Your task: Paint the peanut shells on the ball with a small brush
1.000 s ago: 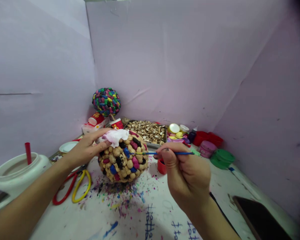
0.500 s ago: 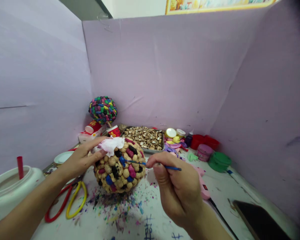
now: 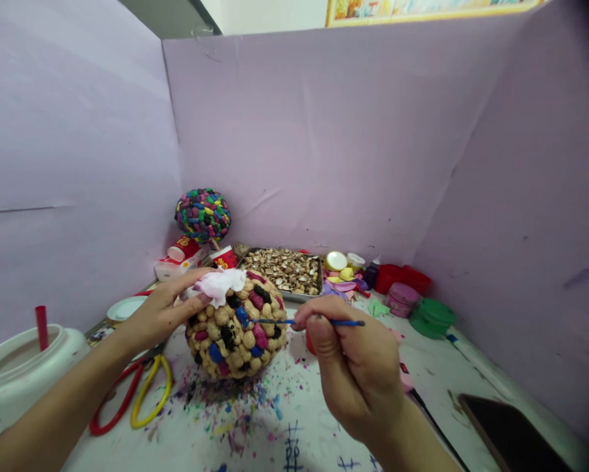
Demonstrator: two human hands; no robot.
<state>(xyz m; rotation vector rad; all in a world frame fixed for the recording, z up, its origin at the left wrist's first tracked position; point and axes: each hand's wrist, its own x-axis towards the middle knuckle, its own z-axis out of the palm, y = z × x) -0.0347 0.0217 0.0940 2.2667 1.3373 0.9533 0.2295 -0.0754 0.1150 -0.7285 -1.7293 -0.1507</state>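
Observation:
A ball covered in tan shells [image 3: 236, 326], some painted blue, pink and black, rests on the paint-spattered table [image 3: 274, 426]. My left hand [image 3: 162, 308] grips its upper left side and pinches a pink-stained tissue [image 3: 219, 284] against it. My right hand [image 3: 353, 367] is closed on a thin blue paintbrush [image 3: 314, 322], whose tip touches the ball's right face.
A fully painted shell ball [image 3: 202, 215] stands at the back. A metal tray of loose shells [image 3: 287, 269], paint pots and lids [image 3: 405, 296], a white jug with a red stick [image 3: 19, 367], red and yellow rings [image 3: 132, 393] and a dark phone [image 3: 513, 436] lie around. Purple walls enclose three sides.
The view tilted up a second ago. My right hand drew the brush slightly right and up along the ball; my left hand stayed on the ball with the tissue.

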